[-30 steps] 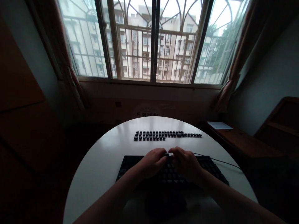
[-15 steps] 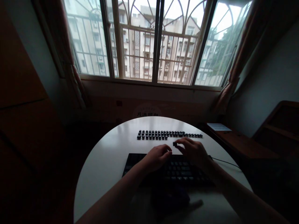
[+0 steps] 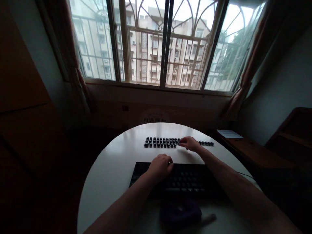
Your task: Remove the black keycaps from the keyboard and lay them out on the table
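Note:
My right hand (image 3: 189, 143) reaches to the rows of loose black keycaps (image 3: 161, 142), its fingertips pinching a small keycap (image 3: 179, 144) at the right end of the front row. Over the upper part of the black keyboard (image 3: 187, 182) rests my left hand (image 3: 161, 166). Its fingers are curled in, and whatever they may hold is hidden. Several keys still sit on the keyboard's lower rows, while its left part is dark and partly covered by my forearm.
The keyboard lies on a round white table (image 3: 107, 182). Nearer me are a dark purple object (image 3: 180, 213) and a blurred stick-like thing (image 3: 209, 220). A cable (image 3: 245, 175) runs off to the right. Beyond, a wooden side table (image 3: 253, 149) bears a paper sheet (image 3: 229, 134).
My right hand has carried a keycap from beside my left hand forward to the keycap rows. My left hand has drawn back slightly and stays over the keyboard.

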Demonstrator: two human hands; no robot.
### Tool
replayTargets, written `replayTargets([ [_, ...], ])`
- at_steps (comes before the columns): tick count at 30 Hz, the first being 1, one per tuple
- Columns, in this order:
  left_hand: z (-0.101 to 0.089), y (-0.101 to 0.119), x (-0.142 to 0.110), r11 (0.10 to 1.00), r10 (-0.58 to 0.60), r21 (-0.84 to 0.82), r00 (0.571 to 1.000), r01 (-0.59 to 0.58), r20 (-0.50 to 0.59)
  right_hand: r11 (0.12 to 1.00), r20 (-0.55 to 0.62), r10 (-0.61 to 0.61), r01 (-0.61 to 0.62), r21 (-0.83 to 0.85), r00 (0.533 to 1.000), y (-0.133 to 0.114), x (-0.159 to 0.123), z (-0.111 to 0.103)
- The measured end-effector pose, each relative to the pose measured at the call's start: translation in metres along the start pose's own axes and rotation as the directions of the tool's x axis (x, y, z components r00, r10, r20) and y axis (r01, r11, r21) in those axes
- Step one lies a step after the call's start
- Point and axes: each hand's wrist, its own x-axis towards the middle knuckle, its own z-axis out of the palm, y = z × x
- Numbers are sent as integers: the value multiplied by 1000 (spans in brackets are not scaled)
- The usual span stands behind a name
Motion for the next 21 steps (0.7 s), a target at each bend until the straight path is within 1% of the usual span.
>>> replayTargets([
  [3, 0, 1, 0, 1000, -2, 15, 1000, 2, 10, 999, -32, 8, -10, -38, 999, 6, 1, 13],
  [6, 0, 2, 0, 1000, -10, 28, 1000, 9, 24, 997, -59, 29, -34, -70, 998, 10, 1, 18],
  [11, -2, 4, 0, 999, -9, 35, 999, 8, 34, 992, -87, 52, -61, -107, 995, 10, 2, 20],
  [21, -3, 5, -1, 999, -1, 50, 999, -1, 44, 994, -73, 49, -55, -92, 996, 2, -1, 22],
])
